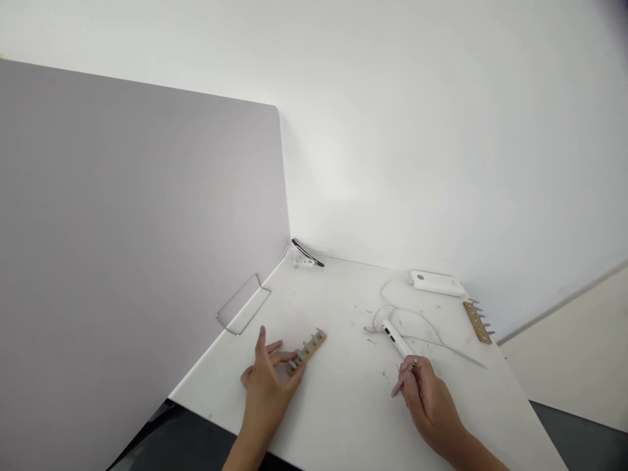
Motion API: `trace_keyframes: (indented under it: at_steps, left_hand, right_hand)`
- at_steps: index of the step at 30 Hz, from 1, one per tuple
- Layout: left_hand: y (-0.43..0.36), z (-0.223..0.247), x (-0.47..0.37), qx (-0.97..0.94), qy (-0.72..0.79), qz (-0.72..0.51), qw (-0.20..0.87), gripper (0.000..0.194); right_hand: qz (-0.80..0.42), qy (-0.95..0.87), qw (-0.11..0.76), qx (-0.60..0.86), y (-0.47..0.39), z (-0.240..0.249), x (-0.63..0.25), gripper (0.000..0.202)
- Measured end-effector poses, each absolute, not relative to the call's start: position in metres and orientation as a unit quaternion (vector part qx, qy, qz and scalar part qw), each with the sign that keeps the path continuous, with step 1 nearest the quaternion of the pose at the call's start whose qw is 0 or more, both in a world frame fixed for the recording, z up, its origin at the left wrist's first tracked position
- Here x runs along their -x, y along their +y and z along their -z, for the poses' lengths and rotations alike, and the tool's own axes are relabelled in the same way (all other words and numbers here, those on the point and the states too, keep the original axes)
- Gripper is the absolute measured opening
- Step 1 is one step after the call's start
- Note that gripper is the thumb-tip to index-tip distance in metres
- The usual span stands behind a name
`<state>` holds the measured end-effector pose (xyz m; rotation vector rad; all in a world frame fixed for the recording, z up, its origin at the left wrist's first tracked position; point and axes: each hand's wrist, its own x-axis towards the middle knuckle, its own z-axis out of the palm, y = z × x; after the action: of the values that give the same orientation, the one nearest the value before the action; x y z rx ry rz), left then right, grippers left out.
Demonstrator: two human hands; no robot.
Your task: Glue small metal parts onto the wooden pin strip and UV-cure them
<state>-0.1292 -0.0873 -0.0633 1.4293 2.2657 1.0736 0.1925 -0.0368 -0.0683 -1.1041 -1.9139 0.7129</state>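
My left hand [267, 386] pinches the near end of a small wooden hook rack [309, 351], a light-brown strip with several grey hooks. The rack slants up to the right, close to the white tabletop; whether it touches the surface I cannot tell. The thumb and a finger are on the strip, while other fingers stick out to the left. On the right, my right hand [429, 402] is closed around a slim white stick-shaped device [396, 337] with a dark panel near its far end. A small silver tip [415, 362] and a pinkish flat piece [399, 384] show at the fingers.
A second hook rack [477, 322] lies at the table's right edge, beside a white box-like device [437, 283]. Thin white cable [432, 320] loops across the tabletop [338, 399]. A wire frame [244, 304] stands by the grey partition [147, 229]. Black-and-white object [308, 253] sits in the corner.
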Motion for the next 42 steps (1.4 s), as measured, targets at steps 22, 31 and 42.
trace_keyframes:
  at_steps: [22, 31, 42]
  left_hand:
    - [0.017, 0.022, 0.055, -0.796, 0.447, -0.194, 0.36, 0.073]
    - [0.022, 0.031, 0.059, -0.843, 0.365, -0.196, 0.344, 0.066]
    - [0.023, 0.028, 0.064, -0.849, 0.331, -0.182, 0.369, 0.05]
  right_hand:
    - [-0.35, -0.605, 0.572, 0.429, -0.015, 0.066, -0.196, 0.018]
    - [-0.333, -0.573, 0.621, 0.418, -0.006, 0.072, -0.19, 0.018]
    - [-0.339, -0.549, 0.623, 0.442, 0.006, 0.082, -0.197, 0.018]
